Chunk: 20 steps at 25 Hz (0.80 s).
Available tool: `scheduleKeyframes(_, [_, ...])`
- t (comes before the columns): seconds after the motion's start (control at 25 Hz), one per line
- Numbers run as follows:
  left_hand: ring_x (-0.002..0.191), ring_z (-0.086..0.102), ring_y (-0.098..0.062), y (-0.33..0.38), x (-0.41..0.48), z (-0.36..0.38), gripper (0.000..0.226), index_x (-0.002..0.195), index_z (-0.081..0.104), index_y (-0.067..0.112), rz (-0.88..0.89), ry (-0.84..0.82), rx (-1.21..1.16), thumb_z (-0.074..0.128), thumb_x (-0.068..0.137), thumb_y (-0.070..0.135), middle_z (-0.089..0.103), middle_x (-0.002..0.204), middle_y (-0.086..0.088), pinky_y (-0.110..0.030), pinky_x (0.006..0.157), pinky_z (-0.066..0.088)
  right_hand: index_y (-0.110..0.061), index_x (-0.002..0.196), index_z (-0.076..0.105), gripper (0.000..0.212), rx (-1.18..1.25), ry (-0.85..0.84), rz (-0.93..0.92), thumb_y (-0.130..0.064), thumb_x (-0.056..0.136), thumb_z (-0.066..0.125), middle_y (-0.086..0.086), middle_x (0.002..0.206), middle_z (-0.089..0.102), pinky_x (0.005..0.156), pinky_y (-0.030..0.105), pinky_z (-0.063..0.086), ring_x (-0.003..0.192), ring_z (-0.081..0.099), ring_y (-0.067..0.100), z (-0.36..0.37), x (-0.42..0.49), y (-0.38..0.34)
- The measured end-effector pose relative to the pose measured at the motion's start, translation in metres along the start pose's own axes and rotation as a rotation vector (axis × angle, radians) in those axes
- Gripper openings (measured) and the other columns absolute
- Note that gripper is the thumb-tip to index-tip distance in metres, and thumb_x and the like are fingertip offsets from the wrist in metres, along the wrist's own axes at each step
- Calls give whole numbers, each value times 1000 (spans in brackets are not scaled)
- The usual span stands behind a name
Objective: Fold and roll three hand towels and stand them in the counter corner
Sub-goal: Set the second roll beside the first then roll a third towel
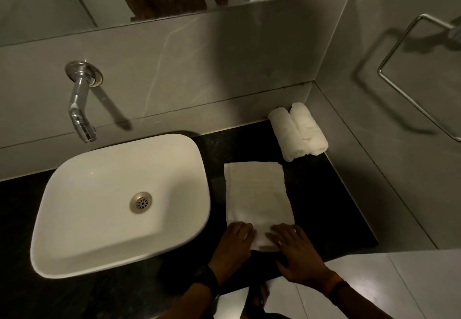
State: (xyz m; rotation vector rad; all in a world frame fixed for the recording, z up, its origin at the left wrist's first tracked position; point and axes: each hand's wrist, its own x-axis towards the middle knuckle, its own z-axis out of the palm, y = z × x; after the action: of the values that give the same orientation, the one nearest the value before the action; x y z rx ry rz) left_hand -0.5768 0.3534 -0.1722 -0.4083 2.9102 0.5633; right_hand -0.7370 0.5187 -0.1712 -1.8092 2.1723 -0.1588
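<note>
Two hands: both laid on the near end of one folded towel (pixel 259 199), palms down, side by side.
Left hand (pixel 233 246): fingers spread flat and slack over the towel's near left corner; nothing clenched, nothing lifted. Fingertips press on cloth, heel of the hand over the dark counter (pixel 331 194).
Right hand (pixel 296 254): likewise flat and unclenched, fingers splayed across the near right part of the towel. A ring (pixel 280 242) shows on one finger.
Grip state: neither hand grasps; both rest loosely on the cloth. The near edge between them looks slightly bunched, whether rolled or only creased I cannot tell.
Wrists: a dark band (pixel 207 277) on the left wrist, an orange band (pixel 335 285) on the right.
Folded towel: a long pale strip, lying flat on the counter, running away from the person toward the back wall, just right of the basin (pixel 74 219) and apart from it.
Rolled towels (pixel 298 131): two white rolls beyond the flat one, touching each other along their length, leaning back in the counter corner where the rear wall meets the right wall. A gap of bare counter separates them from the folded strip.
Basin: white, rounded rectangle, drain (pixel 141 202) at centre, sitting on the counter at left.
Tap (pixel 81 104): chrome, wall-mounted, above the basin's far edge.
Right wall: a chrome towel ring (pixel 409 79), well apart from the rolls.
</note>
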Motion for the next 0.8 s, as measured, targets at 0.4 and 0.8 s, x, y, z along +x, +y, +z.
scheduleKeyframes(0.4, [100, 57, -30, 22, 12, -4, 71, 134, 51, 16, -146, -94, 124, 65, 72, 48, 61, 117, -7, -53, 89, 51, -12, 118, 56, 46, 196, -169, 246, -36, 89, 32, 13, 108, 66, 76, 43, 49, 95, 60, 35, -45, 67, -2])
scheduleKeyframes(0.8, [99, 53, -31, 11, 12, -7, 81, 134, 43, 19, -223, -264, 271, 71, 66, 54, 60, 115, -7, -52, 86, 47, -14, 117, 56, 50, -34, -212, 295, -37, 73, 55, 10, 109, 60, 79, 43, 43, 96, 56, 33, -31, 74, -18])
